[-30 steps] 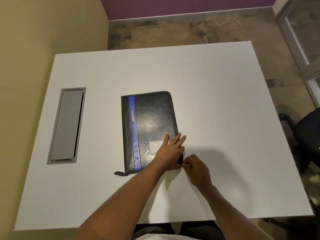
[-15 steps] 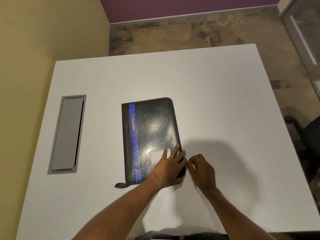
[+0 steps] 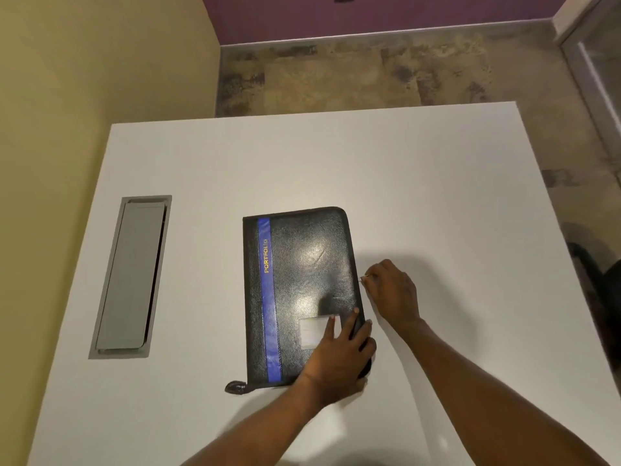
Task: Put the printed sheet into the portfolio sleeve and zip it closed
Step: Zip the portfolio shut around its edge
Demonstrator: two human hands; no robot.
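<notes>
A black portfolio (image 3: 302,284) with a blue stripe and gold lettering lies flat and closed in the middle of the white table (image 3: 437,183). My left hand (image 3: 339,354) presses flat on its near right corner, fingers spread over a small clear label window (image 3: 312,331). My right hand (image 3: 391,290) sits against the portfolio's right edge about halfway up, thumb and finger pinched on the small metal zipper pull (image 3: 364,279). The printed sheet is not visible.
A grey cable hatch (image 3: 131,277) is set into the table at the left. A short strap tab (image 3: 237,386) sticks out from the portfolio's near left corner. A yellow wall stands to the left; a dark chair (image 3: 598,274) is at the right.
My right hand has slid from the portfolio's near right corner up along its right edge with the zipper pull. My left hand has stayed pressed on the cover.
</notes>
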